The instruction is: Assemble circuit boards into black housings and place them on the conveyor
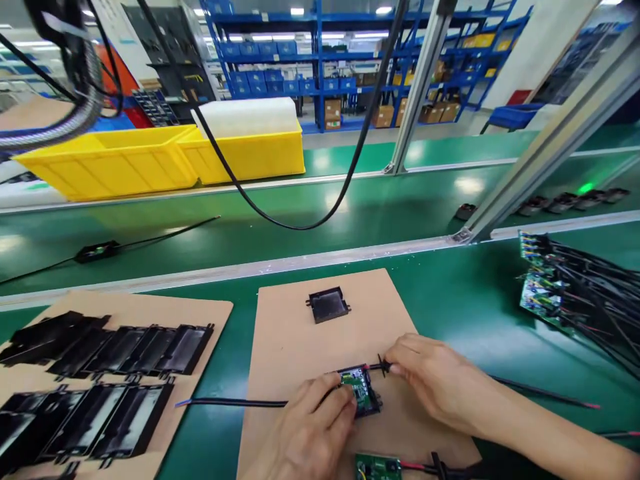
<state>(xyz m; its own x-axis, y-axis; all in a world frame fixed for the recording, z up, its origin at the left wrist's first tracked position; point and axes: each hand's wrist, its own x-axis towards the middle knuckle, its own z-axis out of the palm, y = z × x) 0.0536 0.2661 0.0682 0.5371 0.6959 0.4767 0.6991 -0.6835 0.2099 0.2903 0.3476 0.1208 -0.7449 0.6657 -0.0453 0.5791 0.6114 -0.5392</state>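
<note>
My left hand (317, 423) grips a green circuit board (356, 381) that sits in a small black plastic case (371, 405) on the cardboard sheet. Its fingers press on the board and partly cover it. From under that hand a black cable (240, 402) runs left to a blue-tipped end. My right hand (433, 373) pinches the cable on the board's other side, beside a black strain-relief piece (383, 365). Red wire shows between that piece and the board. Another green board (379, 467) with red and black wires lies at the bottom edge, partly cut off.
An unfilled black case (329, 305) lies farther up the cardboard (280, 333). Several black cases (125, 350) cover a second cardboard at left. Wired boards (545, 287) are piled at right. Yellow bins (250, 153) stand behind, and a black cable (300, 227) loops down in front.
</note>
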